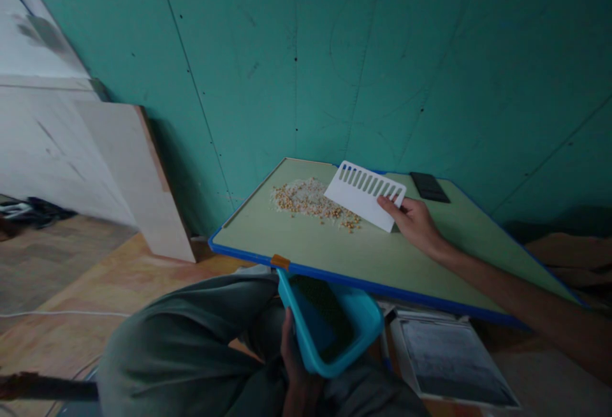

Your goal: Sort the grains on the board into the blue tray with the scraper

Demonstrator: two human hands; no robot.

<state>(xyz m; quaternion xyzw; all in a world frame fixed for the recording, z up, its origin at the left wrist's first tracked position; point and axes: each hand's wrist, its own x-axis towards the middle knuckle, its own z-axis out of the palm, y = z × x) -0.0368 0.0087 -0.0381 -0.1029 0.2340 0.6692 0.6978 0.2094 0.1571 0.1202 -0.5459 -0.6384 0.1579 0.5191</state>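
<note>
Slanting crosswise: scraper [361, 201], slots [371, 181] toward wall [268, 85].

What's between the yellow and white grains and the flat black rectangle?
Head view: a flat white slotted scraper in the right hand, then bare greenish tabletop.

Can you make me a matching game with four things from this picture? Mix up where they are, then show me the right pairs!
Things:
1. white slotted plate
2. turquoise tub
3. grain pile
4. dark flat rectangle

Places:
A. held by the left hand, lower than the tabletop
B. lying in one piece near the far edge of the table
C. held by the right hand
D. spread loose on the tabletop

Right pairs: 1-C, 2-A, 3-D, 4-B
</note>
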